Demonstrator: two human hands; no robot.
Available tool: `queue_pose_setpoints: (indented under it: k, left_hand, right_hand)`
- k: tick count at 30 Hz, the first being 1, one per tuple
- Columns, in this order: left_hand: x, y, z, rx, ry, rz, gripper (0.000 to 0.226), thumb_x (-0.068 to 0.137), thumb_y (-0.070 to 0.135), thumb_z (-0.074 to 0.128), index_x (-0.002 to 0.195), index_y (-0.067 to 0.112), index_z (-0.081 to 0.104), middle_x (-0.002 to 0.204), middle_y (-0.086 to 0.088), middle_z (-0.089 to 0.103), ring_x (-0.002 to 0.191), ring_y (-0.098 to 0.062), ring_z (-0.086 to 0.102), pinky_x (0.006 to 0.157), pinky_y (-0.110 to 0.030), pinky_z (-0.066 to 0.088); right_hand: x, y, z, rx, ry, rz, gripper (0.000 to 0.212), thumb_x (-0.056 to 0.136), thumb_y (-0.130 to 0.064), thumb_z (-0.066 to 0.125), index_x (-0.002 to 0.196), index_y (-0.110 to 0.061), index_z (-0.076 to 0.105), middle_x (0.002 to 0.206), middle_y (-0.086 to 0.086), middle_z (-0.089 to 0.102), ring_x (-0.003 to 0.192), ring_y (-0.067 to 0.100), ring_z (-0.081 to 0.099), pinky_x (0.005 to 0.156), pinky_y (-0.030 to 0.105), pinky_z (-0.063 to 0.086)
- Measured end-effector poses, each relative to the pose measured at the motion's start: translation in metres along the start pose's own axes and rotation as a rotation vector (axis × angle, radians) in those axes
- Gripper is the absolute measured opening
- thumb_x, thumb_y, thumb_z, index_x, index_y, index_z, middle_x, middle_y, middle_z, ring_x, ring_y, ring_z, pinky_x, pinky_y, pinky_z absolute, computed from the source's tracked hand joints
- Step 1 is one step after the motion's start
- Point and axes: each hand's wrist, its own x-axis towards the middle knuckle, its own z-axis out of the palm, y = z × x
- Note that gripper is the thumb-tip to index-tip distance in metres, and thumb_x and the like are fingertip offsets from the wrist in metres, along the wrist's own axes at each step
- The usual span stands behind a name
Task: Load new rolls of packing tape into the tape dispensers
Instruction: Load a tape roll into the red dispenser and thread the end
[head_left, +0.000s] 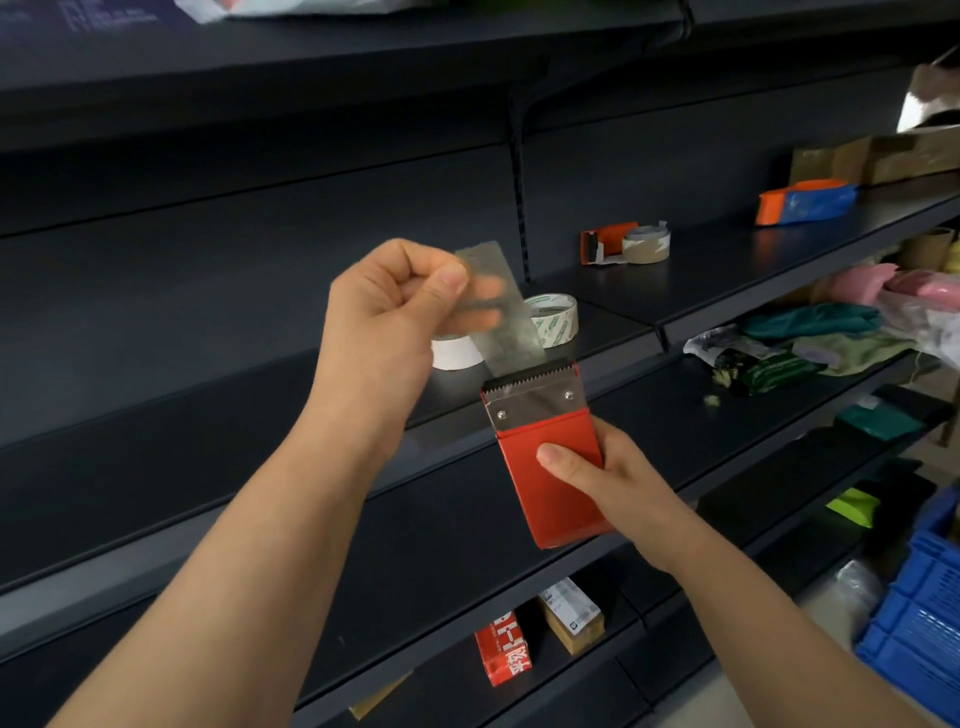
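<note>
Dark metal shelving fills the view in a storeroom, its long shelf (691, 280) running off to the right. The right hand (618, 488) holds a red tape dispenser (543, 506) in the air in front of that shelf, above the lower shelves. Its long axis runs up and away from the person, leaning slightly left at the top. The serrated blade (530, 376) sits at the far, upper end.

A strip of clear tape (511, 327) rises from the blade up and to the left. The left hand (384, 312) pinches its free end between thumb and forefinger, with the other fingers curled in. The right thumb presses flat on the red face. The remaining right fingers wrap behind the body and are hidden.

On the shelf behind stand a green-printed roll (556, 319) and a white roll (454, 352) — the white one is partly covered by the left hand. Further right lie an orange dispenser (605, 241), touching a used roll (647, 243), and an orange-and-blue pack (802, 201).

Lower right holds folded cloth (810, 322) and a blue crate (919, 613), cut off by the edge. The roll inside the held dispenser cannot be seen — and the left fingertips are blurred behind the tape.
</note>
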Motion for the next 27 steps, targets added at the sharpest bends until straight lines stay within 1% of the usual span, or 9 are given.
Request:
queue_pose_setpoints:
  k: [3,6,11,14,19,21,22,24,27]
  left_hand:
    - [0.003,0.0,-0.002,-0.01,0.068,-0.012,0.017,0.098,0.004,0.052,0.084,0.01,0.059,0.08,-0.004,0.076,0.076,-0.027,0.074,0.087,-0.047,0.057]
    - [0.004,0.001,0.0,0.018,0.067,0.019,0.017,0.098,0.005,0.052,0.083,0.01,0.059,0.08,-0.003,0.076,0.073,-0.025,0.073,0.086,-0.048,0.057]
    - [0.012,0.006,0.0,0.042,0.087,0.098,0.018,0.097,0.003,0.053,0.082,0.011,0.059,0.077,-0.003,0.075,0.068,-0.023,0.071,0.071,-0.035,0.058]
    - [0.013,0.01,-0.004,0.066,0.07,0.151,0.016,0.097,0.005,0.053,0.083,0.011,0.059,0.08,-0.003,0.076,0.07,-0.024,0.072,0.073,-0.034,0.057]
    - [-0.002,-0.001,0.006,0.088,-0.115,0.236,0.013,0.094,-0.002,0.055,0.085,0.008,0.059,0.089,-0.009,0.076,0.083,-0.022,0.073,0.081,-0.038,0.057]
    - [-0.011,-0.011,0.009,0.162,-0.216,0.275,0.015,0.092,-0.001,0.058,0.085,0.011,0.062,0.095,-0.008,0.076,0.094,-0.02,0.073,0.086,-0.04,0.057]
    - [-0.014,-0.017,0.008,0.236,-0.271,0.31,0.013,0.092,0.0,0.06,0.086,0.012,0.064,0.097,-0.005,0.075,0.097,-0.017,0.072,0.089,-0.041,0.055]
    - [-0.022,-0.031,0.005,0.419,-0.372,0.403,0.008,0.092,0.006,0.063,0.088,0.009,0.07,0.099,0.001,0.075,0.102,-0.011,0.069,0.097,-0.044,0.05]
    - [-0.028,-0.05,0.004,0.589,-0.438,0.533,0.01,0.092,0.015,0.065,0.09,0.01,0.073,0.109,0.005,0.073,0.117,-0.01,0.063,0.105,-0.053,0.04]
  right_hand:
    - [0.001,-0.005,-0.001,-0.017,-0.022,0.019,0.044,0.075,-0.049,0.067,0.114,-0.028,0.064,0.106,-0.004,0.073,0.097,0.012,0.071,0.083,0.033,0.059]
    - [0.001,-0.009,0.001,-0.023,-0.045,0.037,0.043,0.076,-0.051,0.066,0.113,-0.03,0.065,0.106,-0.006,0.074,0.096,0.01,0.071,0.081,0.03,0.058]
    - [-0.002,-0.011,0.006,-0.017,-0.071,0.064,0.043,0.074,-0.05,0.066,0.111,-0.029,0.064,0.104,-0.006,0.073,0.094,0.009,0.071,0.075,0.025,0.057]
    - [-0.002,-0.012,0.007,0.013,-0.071,0.089,0.042,0.074,-0.049,0.066,0.11,-0.028,0.066,0.102,-0.006,0.075,0.093,0.011,0.072,0.078,0.028,0.057]
    - [0.005,-0.021,0.008,0.152,-0.002,0.228,0.012,0.089,-0.04,0.064,0.093,-0.029,0.063,0.082,-0.007,0.073,0.077,0.013,0.071,0.068,0.03,0.059]
    - [0.007,-0.028,0.006,0.22,-0.005,0.33,0.018,0.087,-0.04,0.066,0.094,-0.024,0.062,0.082,-0.003,0.073,0.073,0.014,0.071,0.058,0.03,0.057]
    - [0.01,-0.03,0.004,0.247,-0.017,0.361,0.027,0.085,-0.041,0.068,0.101,-0.02,0.064,0.087,0.001,0.075,0.075,0.016,0.073,0.058,0.029,0.056]
    - [0.013,-0.034,0.0,0.302,-0.051,0.354,0.04,0.084,-0.039,0.067,0.115,-0.014,0.065,0.098,0.006,0.075,0.083,0.02,0.073,0.066,0.033,0.056]
    - [0.014,-0.039,-0.007,0.503,-0.12,0.303,0.042,0.083,-0.036,0.055,0.115,-0.011,0.067,0.094,0.008,0.073,0.083,0.021,0.07,0.071,0.036,0.055]
